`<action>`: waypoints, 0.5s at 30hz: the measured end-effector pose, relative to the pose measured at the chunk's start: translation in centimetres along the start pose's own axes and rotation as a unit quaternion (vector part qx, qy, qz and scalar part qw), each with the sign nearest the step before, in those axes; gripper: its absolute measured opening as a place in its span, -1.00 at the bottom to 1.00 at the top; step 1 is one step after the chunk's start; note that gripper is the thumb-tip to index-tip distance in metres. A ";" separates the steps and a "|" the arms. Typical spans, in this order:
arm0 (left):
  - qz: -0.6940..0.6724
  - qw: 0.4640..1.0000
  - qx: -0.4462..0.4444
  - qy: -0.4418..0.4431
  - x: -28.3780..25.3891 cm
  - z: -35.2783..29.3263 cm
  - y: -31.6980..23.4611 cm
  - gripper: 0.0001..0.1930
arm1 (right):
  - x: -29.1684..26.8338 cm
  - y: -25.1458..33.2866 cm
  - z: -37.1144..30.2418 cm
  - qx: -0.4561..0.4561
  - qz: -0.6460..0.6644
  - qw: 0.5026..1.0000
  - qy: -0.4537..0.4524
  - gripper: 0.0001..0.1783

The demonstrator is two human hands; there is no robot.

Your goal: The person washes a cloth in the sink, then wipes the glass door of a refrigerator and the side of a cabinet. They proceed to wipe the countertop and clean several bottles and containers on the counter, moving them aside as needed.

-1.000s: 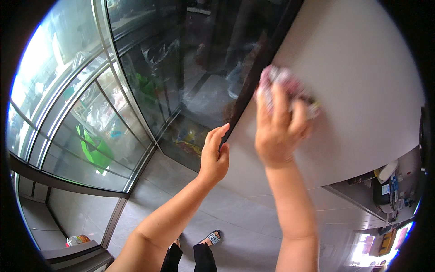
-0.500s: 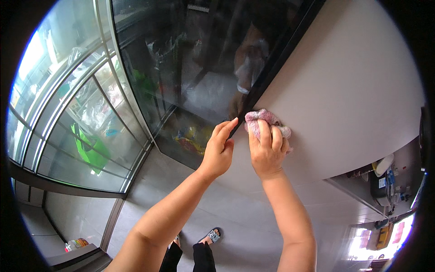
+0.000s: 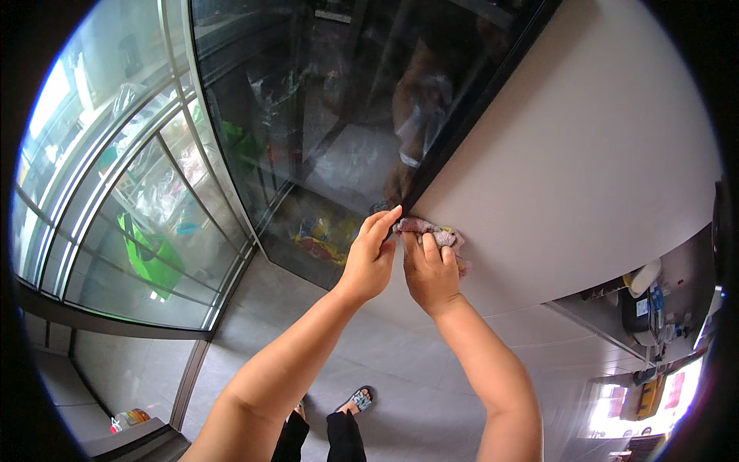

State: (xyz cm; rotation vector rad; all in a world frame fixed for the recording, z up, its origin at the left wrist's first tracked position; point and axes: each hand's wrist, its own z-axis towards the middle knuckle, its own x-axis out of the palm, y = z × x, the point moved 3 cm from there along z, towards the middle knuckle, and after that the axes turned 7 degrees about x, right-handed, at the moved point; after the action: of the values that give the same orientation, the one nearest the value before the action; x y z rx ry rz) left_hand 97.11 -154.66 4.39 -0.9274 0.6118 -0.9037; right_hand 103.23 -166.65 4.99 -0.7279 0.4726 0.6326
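A dark glass door with a black frame stands in front of me, beside a smooth pale panel. My left hand grips the lower part of the door's frame, fingers on the glass side and thumb on the other. Just right of it, my right hand presses a crumpled pink-and-white cloth against the pale panel, close to the black frame. The cloth bunches under the fingertips, and part of it sticks out on the right. Arms and plastic bags show as reflections in the glass.
At left, a metal-framed glass partition has a green bag and clear plastic bags behind it. A bottle lies low at left. My sandalled foot is on the grey tiled floor. A cluttered counter is at right.
My right hand has slid the cloth down and left along the panel, nearer to the left hand. The left hand keeps its grip with hardly any shift.
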 end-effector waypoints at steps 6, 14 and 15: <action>-0.010 1.000 -0.017 0.002 -0.3 -0.2 0.3 -0.39 | -1.1 -0.6 1.4 -0.021 0.030 0.999 -0.002 -0.85; -0.015 1.000 -0.012 -0.010 -0.6 -0.2 0.6 -0.36 | -2.0 -1.1 2.6 -0.027 0.050 0.998 -0.018 -0.85; -0.008 1.000 0.009 -0.010 0.1 -0.2 0.5 -0.39 | -0.9 -1.1 0.6 0.009 0.070 0.998 -0.001 -0.83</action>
State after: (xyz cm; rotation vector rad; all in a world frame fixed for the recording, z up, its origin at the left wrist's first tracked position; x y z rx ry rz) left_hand 97.23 -154.73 3.89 -0.9247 0.5786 -0.9113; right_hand 103.43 -167.19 6.39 -0.6818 0.5296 0.7584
